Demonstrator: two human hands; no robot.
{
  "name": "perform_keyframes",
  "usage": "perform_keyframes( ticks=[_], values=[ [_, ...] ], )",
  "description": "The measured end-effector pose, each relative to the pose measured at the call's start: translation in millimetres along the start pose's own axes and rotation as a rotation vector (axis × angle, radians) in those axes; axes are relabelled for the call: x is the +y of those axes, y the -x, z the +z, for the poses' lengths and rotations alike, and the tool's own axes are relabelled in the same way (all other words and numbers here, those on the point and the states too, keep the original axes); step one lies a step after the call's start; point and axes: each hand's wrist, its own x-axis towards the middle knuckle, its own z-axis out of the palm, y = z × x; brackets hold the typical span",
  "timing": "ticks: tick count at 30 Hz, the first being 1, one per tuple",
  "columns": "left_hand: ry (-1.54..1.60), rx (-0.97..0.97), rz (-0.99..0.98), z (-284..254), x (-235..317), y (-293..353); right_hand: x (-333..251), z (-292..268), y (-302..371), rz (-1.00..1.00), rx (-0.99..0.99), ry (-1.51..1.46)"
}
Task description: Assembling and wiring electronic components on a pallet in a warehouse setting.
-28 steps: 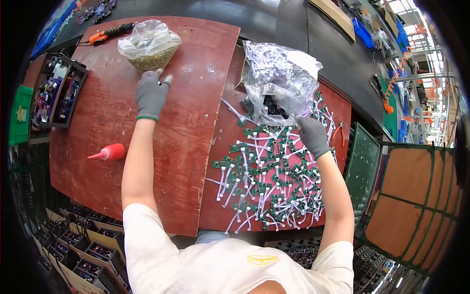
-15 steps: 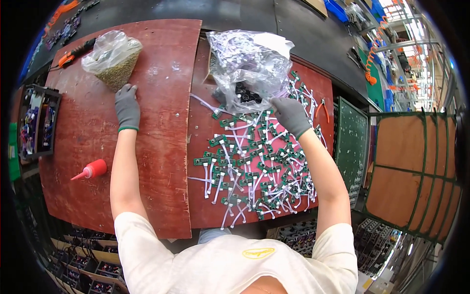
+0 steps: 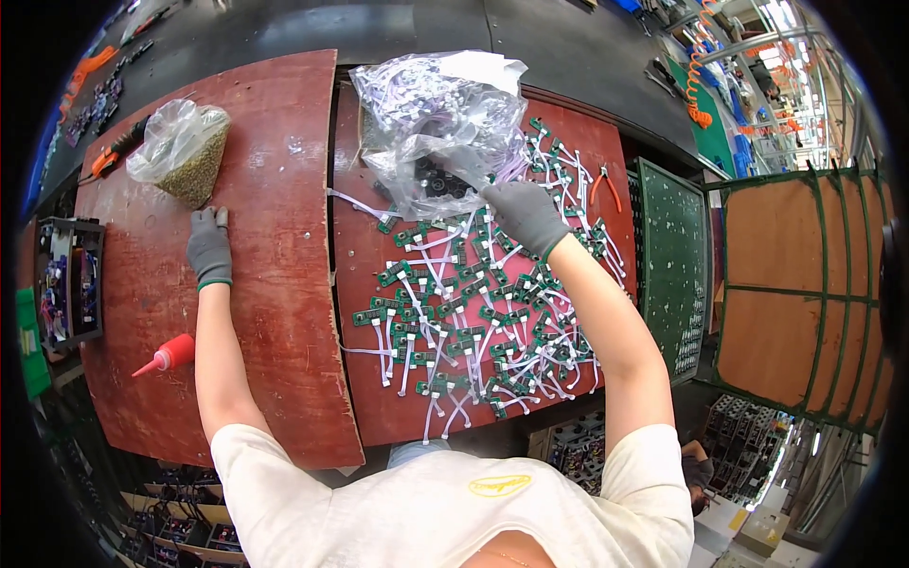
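Both my hands wear grey gloves with green cuffs. My left hand [image 3: 209,250] rests on the red board [image 3: 275,312], fingers forward and holding nothing I can see, just below a clear plastic bag of small brass-coloured parts [image 3: 192,175]. At the right, the fingertips of my right hand [image 3: 530,218] pinch the near edge of a large clear plastic bag [image 3: 407,185]. White cables and black round parts show inside that bag. Many small green circuit boards [image 3: 393,275] with white cables lie spread below it and around my right hand.
A red squeeze bottle [image 3: 176,352] lies near my left forearm. Orange-handled pliers [image 3: 604,187] lie at the right edge, and an orange-and-black tool [image 3: 112,156] at the far left. A box of parts [image 3: 71,282] stands left. A green rack [image 3: 672,265] borders the right side. Another person [image 3: 697,471] is lower right.
The view has shifted, so the table contents appear further left. My left hand has drawn slightly back from the small-parts bag. My right hand stays at the large bag's edge.
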Motion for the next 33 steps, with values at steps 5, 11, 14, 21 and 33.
perform_keyframes(
  ticks=[5, 11, 14, 21, 33],
  values=[
    [0.650, 0.234, 0.002, -28, 20, -6, -2, -5, 4, -0.015, -0.004, 0.013],
    [1.246, -0.004, 0.362, -112, 189, 25, -6, -6, 6, -0.002, 0.031, 0.006],
    [1.366, -0.251, 0.333, -98, 248, 40, -9, -4, 5, 0.017, 0.026, 0.004],
    [0.675, 0.297, 0.368, -85, 163, 21, -7, -4, 3, 0.036, -0.005, 0.002],
    [0.082, 0.065, 0.082, -24, -13, 66, -15, -5, 7, 0.055, 0.144, -0.060]
  ],
)
